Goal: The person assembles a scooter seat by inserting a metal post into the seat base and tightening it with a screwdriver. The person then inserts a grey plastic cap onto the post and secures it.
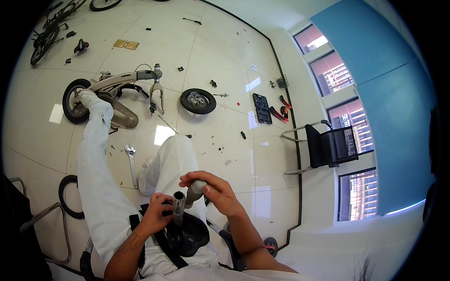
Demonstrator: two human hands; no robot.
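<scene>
Left hand (154, 216): metal tube (178, 206) is gripped, above the lap (157, 256).
Right hand (220, 193): grey cylinder (198, 188) is held, just beside the tube.
Black saddle (188, 240): is seen under the tube.

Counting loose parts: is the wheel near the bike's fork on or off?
Off: the wheel lies on the floor, apart from the bare fork.

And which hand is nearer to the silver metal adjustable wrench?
Left. In the view, the left hand is lower than the wrench and right of it; the right hand is farther right, beyond the silver metal tube.
</scene>
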